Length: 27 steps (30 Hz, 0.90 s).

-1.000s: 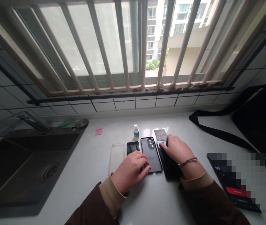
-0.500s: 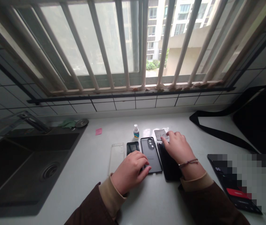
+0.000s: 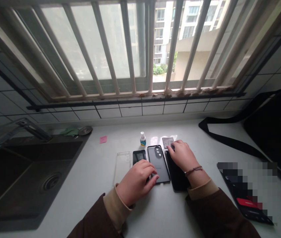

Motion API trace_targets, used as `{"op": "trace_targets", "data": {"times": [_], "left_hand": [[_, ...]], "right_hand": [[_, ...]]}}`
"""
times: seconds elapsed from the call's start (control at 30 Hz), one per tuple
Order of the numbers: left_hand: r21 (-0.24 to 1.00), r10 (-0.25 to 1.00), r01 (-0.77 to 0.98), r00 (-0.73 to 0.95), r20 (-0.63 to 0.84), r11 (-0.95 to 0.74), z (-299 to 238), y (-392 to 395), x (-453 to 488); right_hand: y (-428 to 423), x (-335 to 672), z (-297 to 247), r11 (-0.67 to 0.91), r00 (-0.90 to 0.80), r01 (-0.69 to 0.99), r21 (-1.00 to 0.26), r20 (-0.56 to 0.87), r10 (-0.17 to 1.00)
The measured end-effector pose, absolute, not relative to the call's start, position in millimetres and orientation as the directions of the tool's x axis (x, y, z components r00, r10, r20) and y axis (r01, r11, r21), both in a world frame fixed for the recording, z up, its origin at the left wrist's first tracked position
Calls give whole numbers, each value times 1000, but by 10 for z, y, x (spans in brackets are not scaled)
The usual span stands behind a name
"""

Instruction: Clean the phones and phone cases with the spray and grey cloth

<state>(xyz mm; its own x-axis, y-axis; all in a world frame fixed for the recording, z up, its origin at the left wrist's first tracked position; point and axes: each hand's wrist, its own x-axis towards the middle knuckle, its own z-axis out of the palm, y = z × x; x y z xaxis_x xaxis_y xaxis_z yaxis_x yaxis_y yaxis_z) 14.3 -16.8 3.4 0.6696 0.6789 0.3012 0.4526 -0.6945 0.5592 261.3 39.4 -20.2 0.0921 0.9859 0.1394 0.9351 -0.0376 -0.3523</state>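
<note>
My left hand point(image 3: 138, 180) rests loosely curled, thumb apart from the fingers, over the lower part of a small dark phone-like device point(image 3: 140, 155) and the left edge of a black phone case point(image 3: 159, 168). A clear phone case point(image 3: 123, 165) lies beside it, to the left. My right hand point(image 3: 183, 153) is above the top of a black phone point(image 3: 176, 173). Its thumb and fingers are apart, at the near right edge of a small grey square packet or cloth point(image 3: 167, 142); whether they touch it I cannot tell. Behind the device stands a small white-capped bottle point(image 3: 142, 139).
A sink point(image 3: 31, 178) with a faucet point(image 3: 36, 130) is on the left. A pink sticky note point(image 3: 103, 139) lies on the white counter point(image 3: 152, 215). Further right are a partly pixelated device with a lit screen point(image 3: 244, 195) and a black bag strap point(image 3: 229, 138). A barred window is behind.
My right hand has shifted slightly left and its fingers sit lower against the grey square's edge. My left hand stays nearly still. The whole view has moved slightly.
</note>
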Motion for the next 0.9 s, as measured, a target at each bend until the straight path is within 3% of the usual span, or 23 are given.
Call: {"op": "trace_targets", "data": {"times": [0.17,0.3,0.43,0.5,0.57,0.7,0.9], "left_hand": [[678,761,410,542,356,-609,114,-168,140],[862,897,335,361,255,-381,127,-126,118],[997,963,-78,270,23,-2,87,-94,129],[938,947,-304,313,-69,169,88,-94,142],[859,919,-419,371,-133,294,106,-101,150],[850,902,-408,401,-163,335,127,-115,155],[895,958,-380,251,-142,232,79,-77,164]], "right_hand": [[354,2584,-35,70,82,877,-475,292,953],[240,2527,180,339,63,629,-699,481,874],[110,2465,350,466,-128,316,-827,449,884],[69,2435,390,466,-268,192,-864,411,871],[49,2404,400,443,-376,126,-887,371,849],[55,2349,367,448,-421,189,-874,340,841],[99,2316,270,464,-274,350,-814,385,882]]}}
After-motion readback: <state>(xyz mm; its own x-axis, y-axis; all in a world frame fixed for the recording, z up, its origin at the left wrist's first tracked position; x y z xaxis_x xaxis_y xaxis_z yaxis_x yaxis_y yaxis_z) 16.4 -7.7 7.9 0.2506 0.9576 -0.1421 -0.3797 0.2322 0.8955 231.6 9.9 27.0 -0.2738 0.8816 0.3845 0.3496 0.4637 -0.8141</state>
